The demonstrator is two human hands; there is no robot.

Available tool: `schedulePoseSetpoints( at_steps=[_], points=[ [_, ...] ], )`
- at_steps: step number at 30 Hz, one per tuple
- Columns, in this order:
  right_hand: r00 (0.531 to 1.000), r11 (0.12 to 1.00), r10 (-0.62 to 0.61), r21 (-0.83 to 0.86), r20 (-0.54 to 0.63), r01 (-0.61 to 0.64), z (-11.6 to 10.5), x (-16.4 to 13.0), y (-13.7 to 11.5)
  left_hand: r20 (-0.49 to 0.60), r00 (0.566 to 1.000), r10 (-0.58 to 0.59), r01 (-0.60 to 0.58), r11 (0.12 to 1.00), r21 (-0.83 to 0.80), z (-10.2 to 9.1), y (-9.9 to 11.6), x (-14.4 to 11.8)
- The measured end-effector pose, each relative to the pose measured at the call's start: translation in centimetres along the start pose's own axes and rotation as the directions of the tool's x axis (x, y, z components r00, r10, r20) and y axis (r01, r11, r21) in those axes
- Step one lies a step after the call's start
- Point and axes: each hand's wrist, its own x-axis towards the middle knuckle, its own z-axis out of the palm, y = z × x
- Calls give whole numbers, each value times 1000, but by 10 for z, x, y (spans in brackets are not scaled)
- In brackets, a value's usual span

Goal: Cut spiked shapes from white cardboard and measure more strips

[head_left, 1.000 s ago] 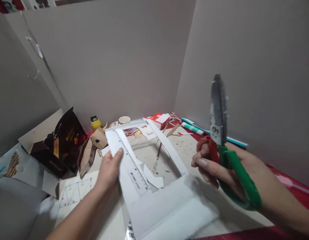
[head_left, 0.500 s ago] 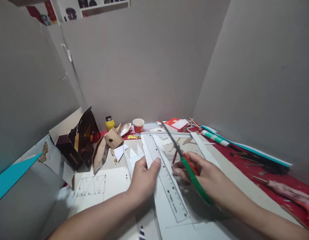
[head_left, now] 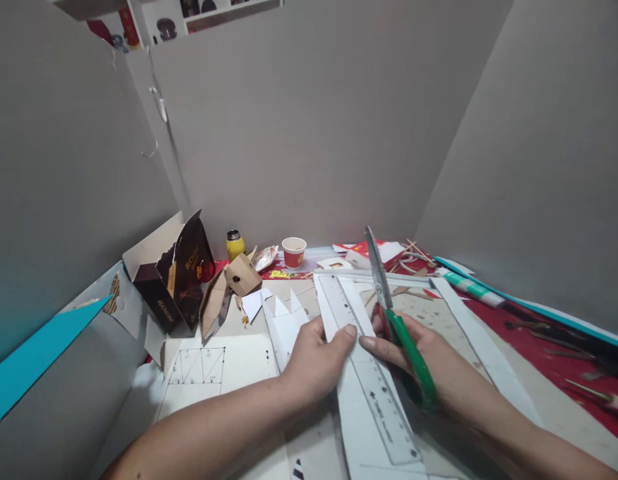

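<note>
My left hand (head_left: 321, 353) is closed on the left edge of a strip of white paper (head_left: 356, 413), its thumb pressing down on a clear plastic ruler (head_left: 376, 380) that lies along the strip. My right hand (head_left: 413, 343) grips scissors (head_left: 416, 363) with green and red handles. Their blades (head_left: 379, 270) look pressed together and point up and away from me. The right thumb rests at the ruler's right edge, near my left thumb. Fingers under the paper are hidden.
Left of my hands lie a sheet with a drawn grid (head_left: 201, 365) and a zigzag-cut paper (head_left: 287, 320). Farther back stand a dark box (head_left: 183, 287), cardboard pieces (head_left: 243, 273), a yellow bottle (head_left: 235, 245) and a red paper cup (head_left: 293, 253). A green-striped roll (head_left: 471, 287) lies right.
My right hand has come in against the ruler, its thumb now at the edge. The scissors have tilted more upright. The whole view has shifted, with everything sitting farther right.
</note>
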Motion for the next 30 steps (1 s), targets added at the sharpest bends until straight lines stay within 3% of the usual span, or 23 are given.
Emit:
schedulePoseSetpoints(
  at_steps=[4, 8, 11, 14, 18, 22, 26, 30],
  points=[
    [995, 988, -85, -131, -55, 77, -9, 8, 6, -7, 999, -35, 36, 988, 151, -28, 13, 3],
    [986, 975, -128, -196, -112, 104, -15, 13, 3, -164, 983, 87, -10, 905, 425, -82, 37, 10],
    [988, 988, -91, -133, -125, 74, -15, 15, -2, -273, 941, 203, 31, 748, 663, -124, 52, 16],
    [989, 997, -38, -76, -142, 27, -14, 17, -4, -323, 911, 256, 145, 534, 833, -151, 59, 20],
    [993, 1000, -17, -7, -116, 16, -16, 20, 2, -381, 888, 258, 317, 257, 913, -164, 59, 23],
    [995, 1000, -27, 5, -93, 28, -17, 21, 7, -384, 900, 209, 377, 72, 923, -166, 55, 24],
    [997, 999, -40, -1, -69, 40, -18, 21, 8, -343, 925, 164, 350, -15, 937, -167, 51, 24],
    [996, 998, -49, -32, -73, 46, -18, 22, 8, -316, 928, 197, 329, -34, 944, -169, 54, 19]
  ],
)
